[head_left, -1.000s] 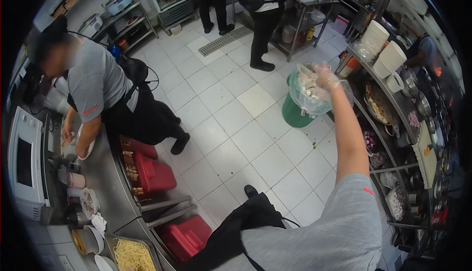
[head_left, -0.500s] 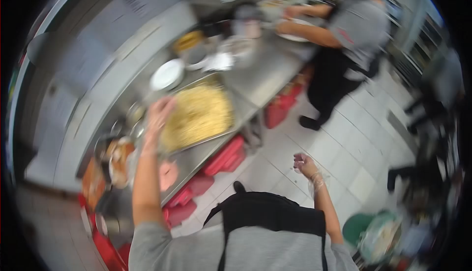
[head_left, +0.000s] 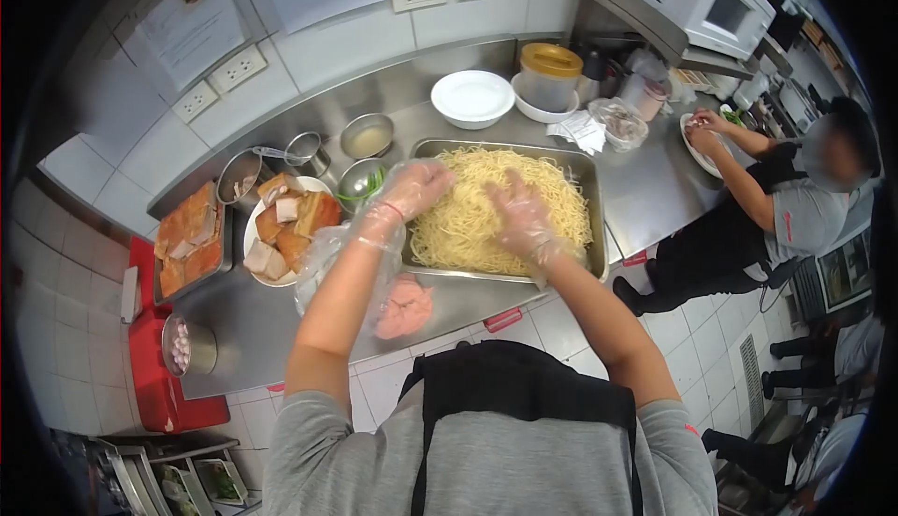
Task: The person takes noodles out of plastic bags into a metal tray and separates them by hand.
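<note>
A wide metal tray (head_left: 600, 226) full of yellow noodles (head_left: 468, 226) lies on the steel counter in front of me. My left hand (head_left: 412, 190), in a clear plastic glove, is at the noodles' left side, fingers curled together; what they hold, if anything, is hidden. My right hand (head_left: 520, 212), also gloved, rests on the middle of the noodles with its fingers spread. Left of the tray are a crumpled clear plastic bag (head_left: 323, 268), a pink cloth-like item (head_left: 406, 307) and a small bowl with green pieces (head_left: 361, 184).
A white plate of meat chunks (head_left: 267, 268), a tray of meat slabs (head_left: 192, 235) and a metal pot (head_left: 192, 346) stand at left. White bowls (head_left: 473, 99) and a yellow-lidded tub (head_left: 550, 76) are behind. A co-worker (head_left: 748, 198) works at right.
The view has swung from the floor and green bin to the counter. My left hand has come to the noodles' left side, and my right hand has moved from over the floor onto the noodles.
</note>
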### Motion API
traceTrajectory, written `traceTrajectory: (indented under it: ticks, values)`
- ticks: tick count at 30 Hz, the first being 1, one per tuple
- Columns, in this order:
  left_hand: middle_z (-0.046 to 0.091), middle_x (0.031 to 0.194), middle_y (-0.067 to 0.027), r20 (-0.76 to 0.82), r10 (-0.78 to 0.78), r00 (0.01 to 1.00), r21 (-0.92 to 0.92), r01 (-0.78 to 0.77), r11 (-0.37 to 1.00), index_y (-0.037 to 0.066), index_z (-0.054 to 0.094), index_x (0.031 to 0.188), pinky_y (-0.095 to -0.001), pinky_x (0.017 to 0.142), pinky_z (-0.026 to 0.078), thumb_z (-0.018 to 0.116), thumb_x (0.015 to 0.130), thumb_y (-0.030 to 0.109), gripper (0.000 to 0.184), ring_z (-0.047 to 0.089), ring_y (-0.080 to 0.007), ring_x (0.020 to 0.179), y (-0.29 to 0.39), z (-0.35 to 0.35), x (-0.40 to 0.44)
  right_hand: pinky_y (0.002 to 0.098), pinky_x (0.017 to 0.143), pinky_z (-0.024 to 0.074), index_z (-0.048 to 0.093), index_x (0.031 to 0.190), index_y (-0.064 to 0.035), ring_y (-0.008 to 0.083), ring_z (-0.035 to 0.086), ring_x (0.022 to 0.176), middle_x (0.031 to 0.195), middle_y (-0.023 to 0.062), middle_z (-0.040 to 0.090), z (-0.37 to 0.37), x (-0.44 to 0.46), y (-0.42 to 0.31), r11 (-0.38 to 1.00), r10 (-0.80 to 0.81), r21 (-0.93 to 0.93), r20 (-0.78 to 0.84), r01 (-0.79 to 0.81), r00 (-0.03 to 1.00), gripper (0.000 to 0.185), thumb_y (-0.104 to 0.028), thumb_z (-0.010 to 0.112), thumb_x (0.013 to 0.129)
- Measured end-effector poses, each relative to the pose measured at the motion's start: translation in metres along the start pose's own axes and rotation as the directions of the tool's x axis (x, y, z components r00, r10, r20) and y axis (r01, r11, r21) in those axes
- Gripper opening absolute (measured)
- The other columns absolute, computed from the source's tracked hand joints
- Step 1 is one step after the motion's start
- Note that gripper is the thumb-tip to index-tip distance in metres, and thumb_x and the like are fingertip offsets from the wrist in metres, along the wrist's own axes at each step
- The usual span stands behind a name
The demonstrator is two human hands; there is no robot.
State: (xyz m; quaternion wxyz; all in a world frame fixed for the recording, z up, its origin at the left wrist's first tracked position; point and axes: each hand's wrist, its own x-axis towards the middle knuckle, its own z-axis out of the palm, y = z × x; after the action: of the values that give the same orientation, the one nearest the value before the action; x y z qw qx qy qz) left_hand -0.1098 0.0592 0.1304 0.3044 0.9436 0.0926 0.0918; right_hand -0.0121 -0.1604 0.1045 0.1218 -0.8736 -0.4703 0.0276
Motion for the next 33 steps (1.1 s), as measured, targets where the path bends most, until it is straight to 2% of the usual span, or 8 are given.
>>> traceTrajectory:
  ticks: [4,10,15,19,23,27,30,33]
  values:
    - [0.068,0.092,-0.0089,0.045,-0.188,0.981,-0.178,0.193,0.965,0.003,0.066,0.109,-0.0331,0.08,0.049,0.059,0.092,0.036,0.038,0.063,-0.0175,0.09,-0.01,-0.01,-0.022,0.0375,0.105,0.0425,0.056,0.129,-0.011,0.0333,0.052,0.121,0.129,0.0184,0.054,0.018,0.049,0.072,0.836,0.035,0.538,-0.249,0.108,0.968,0.063,-0.007,0.07,0.068]
    - [0.063,0.102,-0.0025,0.285,-0.417,0.863,-0.434,0.504,0.747,0.005,0.066,0.111,-0.0284,0.072,0.051,0.061,0.089,0.038,0.04,0.06,-0.0118,0.092,-0.037,-0.026,-0.02,0.0356,0.098,0.0456,0.057,0.122,-0.0062,0.0255,0.057,0.111,0.118,0.0127,0.058,-0.119,0.037,0.029,0.83,0.199,0.557,-0.348,0.032,0.916,0.051,-0.001,0.062,0.071]
    - [0.064,0.103,-0.0057,0.241,-0.449,0.861,-0.44,0.509,0.74,0.002,0.067,0.11,-0.0303,0.075,0.051,0.059,0.09,0.038,0.041,0.06,-0.0135,0.092,-0.053,-0.01,0.01,0.0376,0.1,0.0453,0.052,0.127,-0.0062,0.0278,0.057,0.112,0.117,0.0135,0.057,-0.073,0.037,0.055,0.803,-0.051,0.498,-0.489,0.327,0.871,0.06,-0.001,0.068,0.07]
    - [0.068,0.098,-0.0162,0.019,-0.356,0.934,-0.236,0.35,0.906,-0.002,0.067,0.107,-0.0375,0.082,0.049,0.056,0.09,0.043,0.049,0.064,-0.0235,0.093,-0.067,0.009,0.048,0.0441,0.107,0.0385,0.046,0.132,-0.0077,0.0411,0.045,0.124,0.129,0.0207,0.046,-0.005,0.033,0.072,0.962,-0.239,0.137,0.014,0.235,0.971,0.07,-0.007,0.075,0.069]
    - [0.065,0.109,-0.0279,0.128,-0.419,0.899,-0.077,0.431,0.899,-0.004,0.067,0.109,-0.0441,0.094,0.043,0.041,0.091,0.059,0.07,0.059,-0.0433,0.106,-0.079,0.027,0.084,0.0427,0.112,0.0331,0.039,0.139,-0.0132,0.0413,0.037,0.132,0.14,0.0217,0.038,-0.049,0.047,0.088,0.949,-0.223,0.301,0.43,0.093,0.875,0.082,-0.022,0.081,0.07]
    - [0.06,0.125,-0.0234,0.202,-0.509,0.836,0.083,0.504,0.86,-0.005,0.061,0.12,-0.043,0.103,0.039,0.029,0.09,0.071,0.088,0.051,-0.0402,0.123,-0.069,0.045,0.106,0.0389,0.113,0.0306,0.033,0.145,-0.015,0.0309,0.031,0.14,0.151,0.0134,0.031,-0.082,0.053,0.125,0.869,-0.134,0.482,0.444,-0.111,0.886,0.091,-0.027,0.084,0.07]
    - [0.054,0.136,-0.019,0.348,-0.551,0.758,0.0,0.588,0.809,0.001,0.052,0.135,-0.0429,0.104,0.038,0.03,0.089,0.073,0.089,0.047,-0.0352,0.13,-0.068,0.048,0.109,0.0417,0.114,0.0281,0.024,0.15,-0.0116,0.0367,0.029,0.14,0.15,0.0214,0.031,-0.024,0.058,0.167,0.895,-0.008,0.416,0.373,-0.16,0.928,0.103,-0.035,0.083,0.07]
    - [0.049,0.143,-0.0138,0.456,-0.266,0.85,-0.193,0.385,0.902,0.009,0.044,0.143,-0.0403,0.106,0.038,0.034,0.092,0.068,0.079,0.045,-0.0304,0.132,-0.063,0.055,0.109,0.0409,0.11,0.0329,0.019,0.152,-0.0088,0.0372,0.039,0.133,0.143,0.0236,0.041,0.029,0.076,0.178,0.896,0.052,0.395,0.359,-0.203,0.932,0.093,-0.013,0.069,0.074]
